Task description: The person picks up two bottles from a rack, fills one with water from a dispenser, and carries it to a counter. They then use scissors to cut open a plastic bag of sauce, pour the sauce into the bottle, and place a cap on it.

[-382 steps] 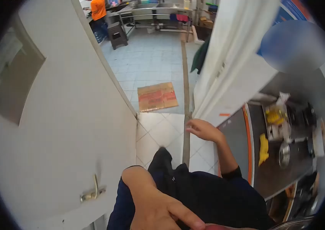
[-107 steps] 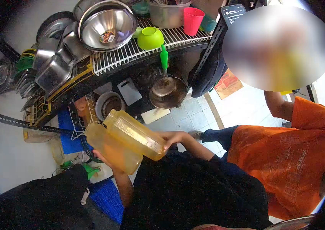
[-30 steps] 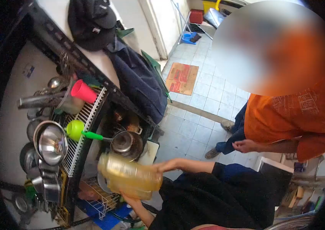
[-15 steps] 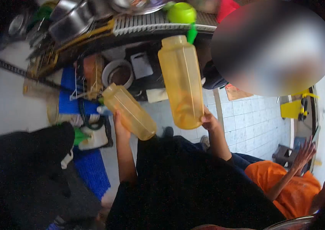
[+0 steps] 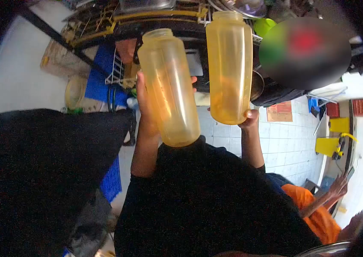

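Note:
Two translucent yellow plastic bottles without caps are held up in front of my body. My left hand is wrapped around the left bottle, its fingertips showing past the far side; the bottle leans slightly with its mouth to the upper left. With my right hand I grip the right bottle near its base, the thumb against the lower corner and the other fingers mostly hidden behind. This bottle stands almost upright. The two bottles are close together but apart. No clear contents show inside either one.
A dark rack with a yellow rail holds metal pans and a lime-green bowl. A person in an orange shirt sits at lower right. Dark cloth fills the left. Yellow mop buckets stand beyond the tiled floor.
The left bottle has come up and turned more upright, closer to the right one. The right bottle has shifted up and right. My view has turned, sliding the background.

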`<control>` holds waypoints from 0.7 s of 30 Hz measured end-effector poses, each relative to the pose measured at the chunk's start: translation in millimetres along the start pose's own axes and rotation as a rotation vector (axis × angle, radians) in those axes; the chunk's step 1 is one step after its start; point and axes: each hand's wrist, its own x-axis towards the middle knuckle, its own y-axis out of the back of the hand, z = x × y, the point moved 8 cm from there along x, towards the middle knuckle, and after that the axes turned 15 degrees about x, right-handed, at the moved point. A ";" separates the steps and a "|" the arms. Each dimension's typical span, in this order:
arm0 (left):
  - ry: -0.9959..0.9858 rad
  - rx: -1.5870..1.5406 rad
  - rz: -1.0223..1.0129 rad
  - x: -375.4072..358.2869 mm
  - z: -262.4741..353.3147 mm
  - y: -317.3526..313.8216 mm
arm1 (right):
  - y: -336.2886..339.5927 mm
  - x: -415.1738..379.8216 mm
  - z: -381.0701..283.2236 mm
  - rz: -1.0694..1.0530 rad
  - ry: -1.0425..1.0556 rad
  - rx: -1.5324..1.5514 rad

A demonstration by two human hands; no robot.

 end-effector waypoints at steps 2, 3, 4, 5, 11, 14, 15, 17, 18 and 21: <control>0.007 0.013 -0.111 15.1 12.7 -26.5 | -31.1 5.5 -22.1 -0.010 0.106 -0.061; 0.004 0.001 -0.211 24.7 18.1 -42.7 | -43.8 7.5 -33.3 -0.010 0.169 -0.071; 0.007 -0.015 -0.312 36.4 22.9 -58.9 | -54.4 10.1 -44.4 -0.007 0.233 -0.080; 0.014 -0.032 -0.412 48.6 26.5 -75.3 | -58.9 11.1 -55.5 -0.001 0.298 -0.087; -0.147 0.375 -0.291 124.6 38.9 -142.4 | -120.1 15.6 -123.0 -0.358 0.448 0.030; -0.110 0.330 -0.376 145.9 28.1 -165.8 | -135.4 4.0 -146.4 -0.532 0.457 0.121; -0.085 0.309 -0.398 152.3 22.6 -171.2 | -137.0 -0.8 -153.1 -0.502 0.469 0.133; -0.114 0.364 -0.435 165.1 16.8 -183.4 | -138.4 -11.2 -163.5 -0.474 0.484 0.142; -0.130 0.390 -0.451 168.6 12.4 -188.8 | -138.5 -16.2 -168.1 -0.476 0.486 0.138; -0.158 0.407 -0.451 173.2 -1.8 -202.2 | -139.9 -32.2 -180.1 -0.501 0.474 0.155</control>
